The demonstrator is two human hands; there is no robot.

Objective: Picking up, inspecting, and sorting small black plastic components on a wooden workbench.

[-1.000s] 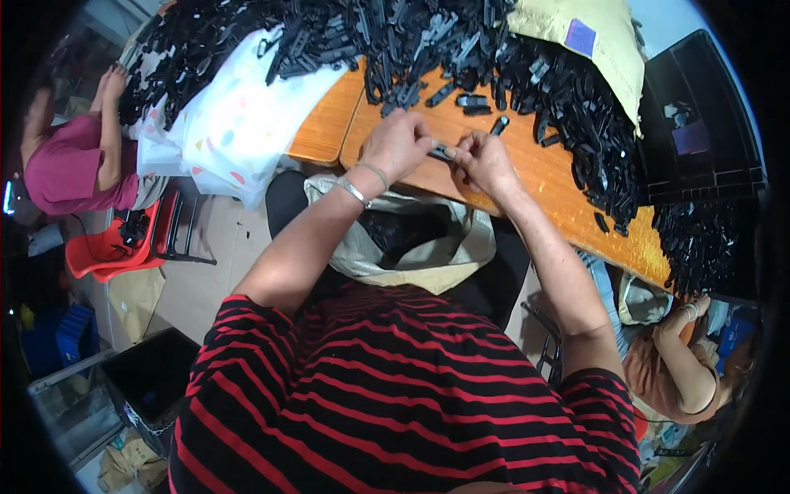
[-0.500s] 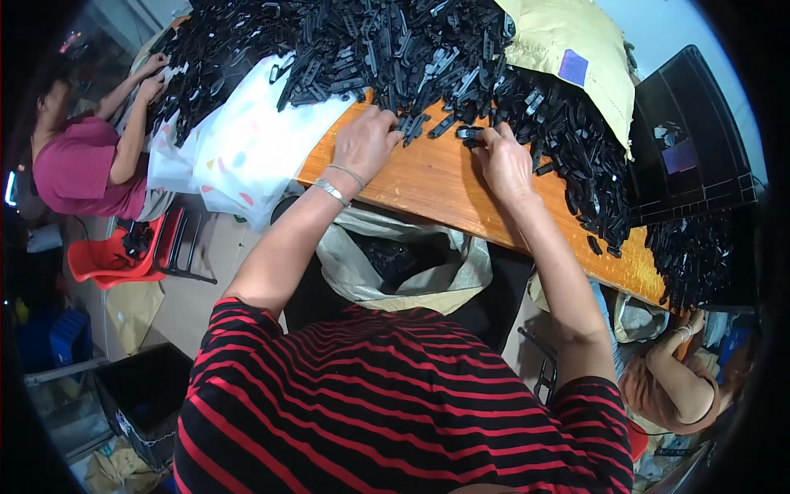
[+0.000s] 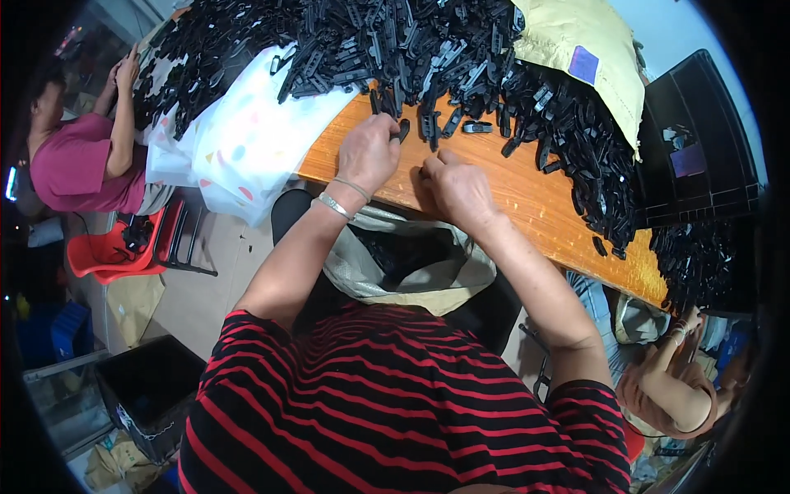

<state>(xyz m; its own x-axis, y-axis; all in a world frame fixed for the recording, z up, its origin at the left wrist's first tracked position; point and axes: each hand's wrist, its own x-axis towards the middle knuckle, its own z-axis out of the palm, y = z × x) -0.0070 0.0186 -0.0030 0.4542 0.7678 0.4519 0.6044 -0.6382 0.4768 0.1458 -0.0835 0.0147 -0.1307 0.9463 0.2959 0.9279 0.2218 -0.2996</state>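
Observation:
A large heap of small, elongated black plastic parts (image 3: 387, 49) covers the far side of the wooden table (image 3: 494, 177). At the heap's near edge, my left hand (image 3: 369, 152) is closed on a black plastic part (image 3: 403, 130) that juts out past its fingertips. My right hand (image 3: 459, 191) is over the table's near edge with its fingers pinched together. Something dark shows at its fingertips, too small to make out. A few loose parts lie just beyond, among them a black part with a grey face (image 3: 477, 128).
Below the table edge in front of me is an open pale sack (image 3: 370, 284) with dark contents. A white plastic sheet (image 3: 247, 140) lies to the left, a yellowish sack (image 3: 592, 49) and black bin (image 3: 695, 148) to the right. Co-workers (image 3: 86, 160) sit on both sides.
My right hand has moved left and nearer, away from the grey-faced part, which now lies on the table. My left hand has shifted slightly, and a black part now shows at its fingertips.

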